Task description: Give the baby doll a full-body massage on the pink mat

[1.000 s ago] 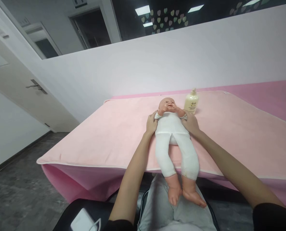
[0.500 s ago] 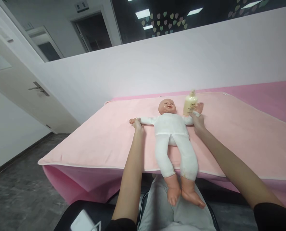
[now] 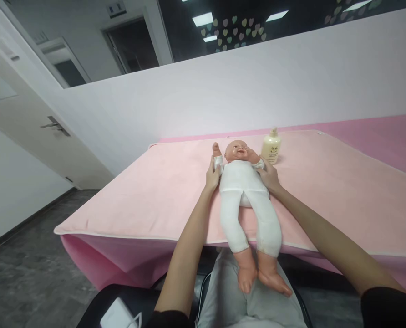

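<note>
A baby doll (image 3: pixel 243 176) with a white cloth body lies face up on the pink blanket (image 3: pixel 148 191), its feet hanging over the near edge. My left hand (image 3: pixel 212 175) is closed round the doll's arm on the left, which is bent upward beside the head. My right hand (image 3: pixel 268 174) grips the doll's other arm, folded in so that its hand is at the cheek. Just behind my right hand, a pale yellow pump bottle (image 3: pixel 271 146) stands upright.
A white wall (image 3: pixel 203 100) rises behind the table. Below the near edge are my legs (image 3: pixel 257 305) in light trousers. A white device (image 3: pixel 117 314) with a cable lies on a black seat (image 3: pixel 97 300) at lower left. A door (image 3: pixel 35 118) stands at the left.
Both my hands have moved inward with the doll's arms. The arms were stretched out sideways and are now bent up near its head. The bottle, partly covered before, shows more fully.
</note>
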`<state>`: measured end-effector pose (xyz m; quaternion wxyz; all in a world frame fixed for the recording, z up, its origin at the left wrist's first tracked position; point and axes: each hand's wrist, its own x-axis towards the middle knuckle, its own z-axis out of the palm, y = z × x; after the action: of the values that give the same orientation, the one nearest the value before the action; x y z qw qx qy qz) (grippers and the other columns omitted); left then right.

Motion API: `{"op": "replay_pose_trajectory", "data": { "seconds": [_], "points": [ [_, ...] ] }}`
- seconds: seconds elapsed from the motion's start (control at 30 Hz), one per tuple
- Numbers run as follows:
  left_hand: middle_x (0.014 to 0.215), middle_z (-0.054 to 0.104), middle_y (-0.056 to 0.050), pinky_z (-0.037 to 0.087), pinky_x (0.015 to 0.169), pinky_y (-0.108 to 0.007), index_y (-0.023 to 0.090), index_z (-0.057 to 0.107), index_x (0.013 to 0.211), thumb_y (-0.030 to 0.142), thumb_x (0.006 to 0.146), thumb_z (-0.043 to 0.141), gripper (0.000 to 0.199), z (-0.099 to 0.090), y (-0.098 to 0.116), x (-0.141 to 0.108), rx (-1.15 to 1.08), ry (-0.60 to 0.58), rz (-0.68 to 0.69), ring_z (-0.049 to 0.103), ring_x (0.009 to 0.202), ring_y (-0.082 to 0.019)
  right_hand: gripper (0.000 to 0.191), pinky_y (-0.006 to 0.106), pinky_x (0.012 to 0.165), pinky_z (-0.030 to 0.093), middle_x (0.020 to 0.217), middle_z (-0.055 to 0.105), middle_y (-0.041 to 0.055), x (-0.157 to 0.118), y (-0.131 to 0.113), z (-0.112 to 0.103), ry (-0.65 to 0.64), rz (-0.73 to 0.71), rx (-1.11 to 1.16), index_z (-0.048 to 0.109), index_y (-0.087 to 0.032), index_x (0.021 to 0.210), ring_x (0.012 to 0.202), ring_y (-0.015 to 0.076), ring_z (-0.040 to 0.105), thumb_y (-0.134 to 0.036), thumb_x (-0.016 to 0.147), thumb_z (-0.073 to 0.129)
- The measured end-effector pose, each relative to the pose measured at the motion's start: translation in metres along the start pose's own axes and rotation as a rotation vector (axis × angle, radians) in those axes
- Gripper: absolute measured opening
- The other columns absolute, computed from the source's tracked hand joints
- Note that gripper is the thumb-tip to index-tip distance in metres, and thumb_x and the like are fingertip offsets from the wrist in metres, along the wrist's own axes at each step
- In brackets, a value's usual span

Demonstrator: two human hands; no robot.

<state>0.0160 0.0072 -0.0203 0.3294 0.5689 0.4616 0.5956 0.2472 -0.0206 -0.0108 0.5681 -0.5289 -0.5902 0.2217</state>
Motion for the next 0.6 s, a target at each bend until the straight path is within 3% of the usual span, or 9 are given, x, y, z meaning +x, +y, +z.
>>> {"op": "replay_pose_trajectory", "data": {
  "seconds": [0.13, 0.37, 0.5, 0.6],
  "points": [
    [0.137, 0.054, -0.01, 0.039, 0.102, -0.036, 0.019, 0.041, 0.143, 0.049, 0.088, 0.048, 0.062, 0.001, 0.0, -0.006, 0.226, -0.087, 0.103, 0.051, 0.125, -0.028, 0.044, 0.04, 0.091, 0.043, 0.11, 0.062, 0.0119, 0.004, 0.008, -0.005, -0.049, -0.051, -0.159, 0.058, -0.017, 0.112, 0.099, 0.0245, 0.056, -0.043, 0.079, 0.046],
    [0.122, 0.065, -0.01, 0.044, 0.091, -0.035, 0.018, 0.045, 0.14, 0.044, 0.09, 0.045, 0.056, 0.002, 0.004, -0.004, 0.37, -0.044, 0.074, 0.061, 0.11, -0.029, 0.037, 0.035, 0.082, 0.042, 0.098, 0.063, 0.0107, 0.016, 0.021, -0.006, -0.137, -0.044, -0.41, 0.058, -0.017, 0.095, 0.088, 0.0223, 0.054, -0.047, 0.083, 0.041],
    [0.117, 0.068, -0.011, 0.044, 0.087, -0.035, 0.019, 0.054, 0.133, 0.039, 0.089, 0.048, 0.049, 0.006, 0.0, -0.003, 0.332, 0.003, 0.064, 0.062, 0.106, -0.03, 0.043, 0.032, 0.077, 0.041, 0.09, 0.062, 0.0104, 0.021, 0.02, -0.003, -0.181, 0.092, -0.475, 0.06, -0.017, 0.089, 0.081, 0.0209, 0.055, -0.054, 0.084, 0.039],
    [0.109, 0.07, -0.011, 0.044, 0.086, -0.033, 0.019, 0.063, 0.123, 0.037, 0.083, 0.059, 0.044, 0.007, -0.003, -0.001, 0.185, 0.077, 0.034, 0.061, 0.107, -0.031, 0.045, 0.033, 0.079, 0.042, 0.088, 0.062, 0.0105, 0.022, 0.018, -0.003, -0.182, 0.115, -0.47, 0.061, -0.016, 0.088, 0.082, 0.0211, 0.055, -0.056, 0.083, 0.039]
  ]
}}
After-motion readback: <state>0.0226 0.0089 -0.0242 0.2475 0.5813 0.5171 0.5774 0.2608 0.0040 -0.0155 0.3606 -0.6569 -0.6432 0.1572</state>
